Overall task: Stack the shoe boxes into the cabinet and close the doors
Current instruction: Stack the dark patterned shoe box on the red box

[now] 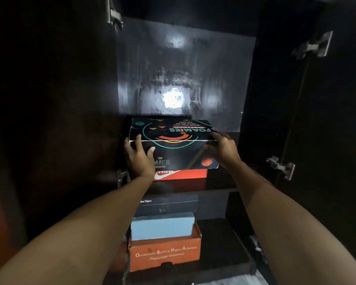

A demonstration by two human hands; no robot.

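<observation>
Left hand [139,156] and right hand [222,147], fingers curled on black FOAMIES Skechers box [173,138], atop red Nike box [183,175]; below, orange box [164,254], print illegible.

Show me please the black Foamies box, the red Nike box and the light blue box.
black Foamies box [173,131], head view, on its lid.
red Nike box [190,175], head view, on its front face.
light blue box [162,227], head view, on its front face.
</observation>
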